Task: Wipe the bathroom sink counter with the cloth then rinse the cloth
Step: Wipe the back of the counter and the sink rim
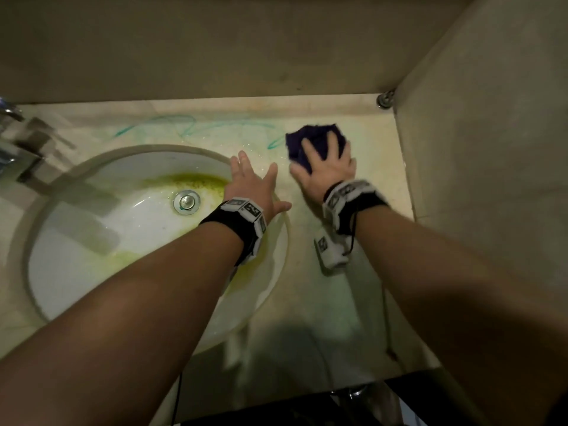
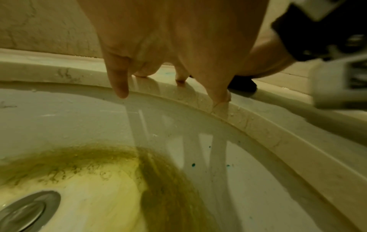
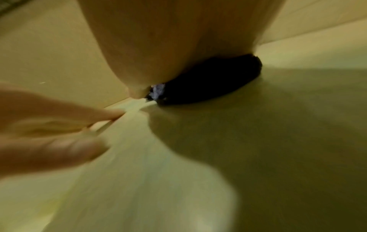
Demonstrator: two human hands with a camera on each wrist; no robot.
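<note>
A dark purple cloth (image 1: pixel 318 136) lies on the pale stone counter (image 1: pixel 379 167), right of the sink and near the back wall. My right hand (image 1: pixel 325 164) presses flat on it with fingers spread and straight. The right wrist view shows the palm (image 3: pixel 168 47) over the cloth (image 3: pixel 214 78), blurred. My left hand (image 1: pixel 252 186) is spread open on the right rim of the white sink (image 1: pixel 153 149). In the left wrist view its fingertips (image 2: pixel 220 95) touch the wet rim (image 2: pixel 258 124), with the cloth (image 2: pixel 242 83) just beyond.
Teal scribbles (image 1: pixel 190 127) cross the counter behind the sink. Yellow-green stain (image 1: pixel 196 181) rings the metal drain (image 1: pixel 186 202). A chrome faucet (image 1: pixel 18 146) stands at the left. A wall closes the counter on the right (image 1: pixel 476 149) and behind.
</note>
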